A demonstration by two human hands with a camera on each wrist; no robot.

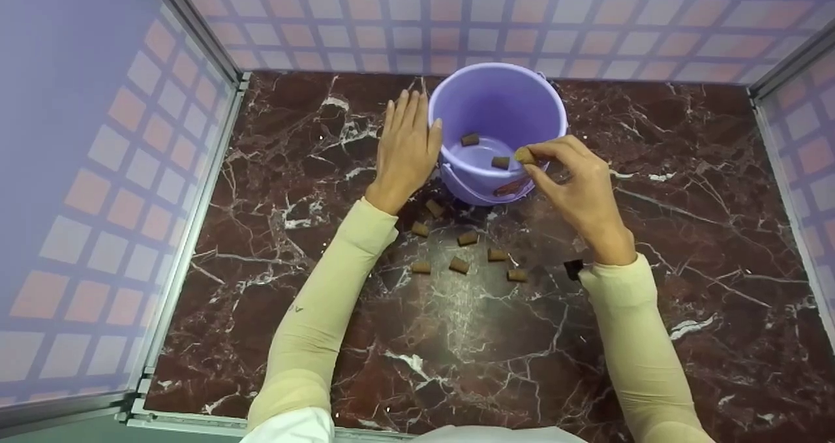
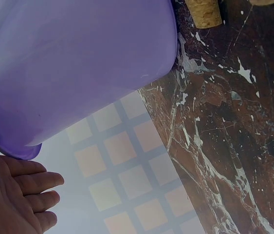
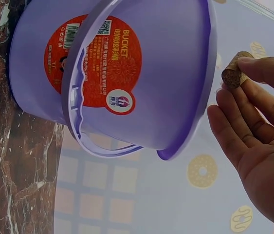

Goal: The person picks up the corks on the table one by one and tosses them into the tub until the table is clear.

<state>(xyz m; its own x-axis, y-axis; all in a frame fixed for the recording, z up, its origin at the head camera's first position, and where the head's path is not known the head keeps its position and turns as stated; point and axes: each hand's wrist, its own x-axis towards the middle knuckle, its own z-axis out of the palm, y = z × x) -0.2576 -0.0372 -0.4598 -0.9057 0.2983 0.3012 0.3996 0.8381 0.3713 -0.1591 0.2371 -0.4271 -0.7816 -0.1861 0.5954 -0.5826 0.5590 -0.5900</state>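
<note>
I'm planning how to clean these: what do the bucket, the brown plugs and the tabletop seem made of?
Bucket: probably plastic, smooth with a soft sheen and an evenly coloured, moulded-looking rim.
Plugs: likely cork, matte, given the speckled, grainy surface in the wrist views.
Tabletop: seemingly polished stone, by its white veins and glare, though a printed imitation is possible.
</note>
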